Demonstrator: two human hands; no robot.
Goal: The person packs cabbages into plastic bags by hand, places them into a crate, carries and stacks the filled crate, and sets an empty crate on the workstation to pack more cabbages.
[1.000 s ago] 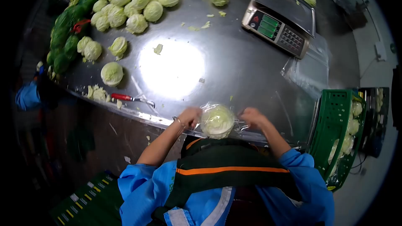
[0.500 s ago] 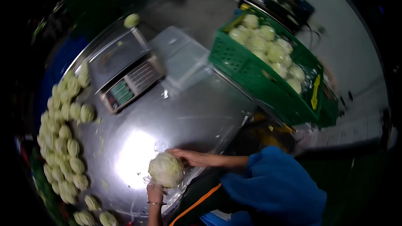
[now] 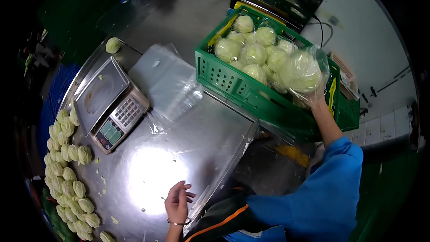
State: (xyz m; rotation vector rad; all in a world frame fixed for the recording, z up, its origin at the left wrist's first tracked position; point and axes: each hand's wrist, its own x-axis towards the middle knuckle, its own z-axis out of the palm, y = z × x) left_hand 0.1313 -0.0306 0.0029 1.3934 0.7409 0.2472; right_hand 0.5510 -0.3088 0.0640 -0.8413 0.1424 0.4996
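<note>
In the head view, my right hand holds a cabbage in a clear plastic bag from below, at the right end of the green crate. Its fingers are mostly hidden behind the cabbage. Several other bagged cabbages fill the crate's left and middle. My left hand, with a bracelet at the wrist, is over the front of the steel table, its fingers loosely apart and nothing in them.
A weighing scale stands on the table, with a stack of clear plastic bags beside it. Unwrapped cabbages are piled along the left edge, and a single cabbage sits behind the scale. A wall is beyond the crate.
My right hand has carried the bagged cabbage from the table's front edge over to the green crate. My left hand has let go of it and stays near the front edge. The view has shifted.
</note>
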